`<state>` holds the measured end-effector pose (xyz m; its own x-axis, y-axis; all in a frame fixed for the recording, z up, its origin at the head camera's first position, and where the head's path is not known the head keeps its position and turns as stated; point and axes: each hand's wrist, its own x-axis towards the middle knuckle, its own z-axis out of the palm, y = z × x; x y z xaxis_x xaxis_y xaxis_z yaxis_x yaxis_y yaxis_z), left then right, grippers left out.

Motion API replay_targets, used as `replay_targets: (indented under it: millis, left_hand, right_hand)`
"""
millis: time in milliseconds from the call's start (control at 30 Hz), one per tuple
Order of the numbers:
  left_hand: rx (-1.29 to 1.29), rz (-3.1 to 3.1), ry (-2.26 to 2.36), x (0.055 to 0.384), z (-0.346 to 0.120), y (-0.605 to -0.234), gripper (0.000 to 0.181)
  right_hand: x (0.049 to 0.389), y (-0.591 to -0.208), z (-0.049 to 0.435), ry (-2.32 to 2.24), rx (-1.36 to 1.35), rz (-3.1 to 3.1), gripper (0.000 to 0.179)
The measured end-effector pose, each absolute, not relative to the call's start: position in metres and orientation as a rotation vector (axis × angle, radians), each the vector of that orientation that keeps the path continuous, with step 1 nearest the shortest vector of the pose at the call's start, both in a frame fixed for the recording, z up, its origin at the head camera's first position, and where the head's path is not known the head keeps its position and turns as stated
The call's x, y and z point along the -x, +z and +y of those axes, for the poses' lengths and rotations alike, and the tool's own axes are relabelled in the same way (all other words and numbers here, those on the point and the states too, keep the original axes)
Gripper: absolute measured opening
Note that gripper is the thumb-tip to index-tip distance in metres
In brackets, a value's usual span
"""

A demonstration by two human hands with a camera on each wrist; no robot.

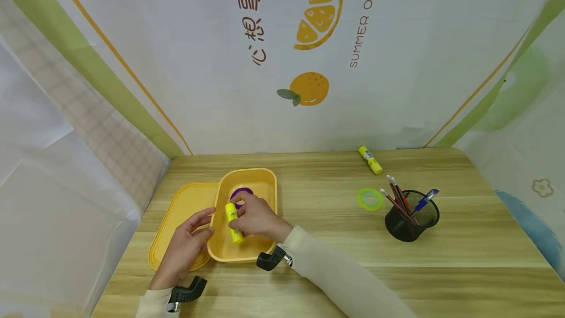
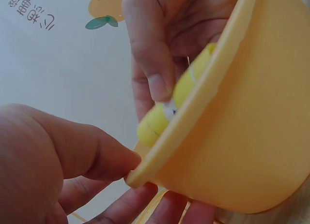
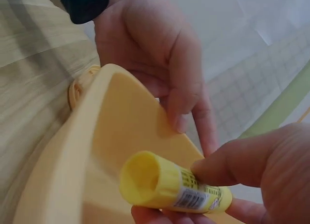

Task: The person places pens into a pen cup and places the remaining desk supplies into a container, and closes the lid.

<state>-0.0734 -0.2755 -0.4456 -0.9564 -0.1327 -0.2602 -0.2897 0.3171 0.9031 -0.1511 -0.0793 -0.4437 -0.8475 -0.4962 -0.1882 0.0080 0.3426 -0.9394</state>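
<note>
My right hand (image 1: 259,217) holds a yellow glue stick (image 1: 231,211) over the inside of a yellow plastic box (image 1: 256,178). In the right wrist view, the thumb lies along the labelled side of the glue stick (image 3: 164,183), with fingers beneath it. My left hand (image 1: 183,247) pinches the box's left rim. The left wrist view shows its thumb at the rim (image 2: 193,110) and its fingers on the outer side. Inside the box lies a purple ring-shaped roll (image 1: 240,191), partly covered by the right hand.
A yellow lid (image 1: 181,210) lies left of the box, partly under it. To the right stand a black mesh pen holder (image 1: 403,227) with pencils and a blue pen (image 1: 425,202), a green tape roll (image 1: 363,204) and another glue stick (image 1: 370,160) farther back.
</note>
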Motion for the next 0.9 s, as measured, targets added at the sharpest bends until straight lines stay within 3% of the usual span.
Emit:
replay_targets:
  millis: [500,900]
  left_hand:
    - [0.383,2.446,1.711,0.0721,-0.2744,-0.4440,0.053]
    - [0.389,2.453,1.697,0.0722,-0.2729,-0.4420,0.053]
  right_hand:
    - [0.1418,-0.4477,-0.0876,-1.377,0.379,2.235,0.058]
    - [0.1406,-0.4479,-0.0883,-1.368,0.317,2.222,0.047]
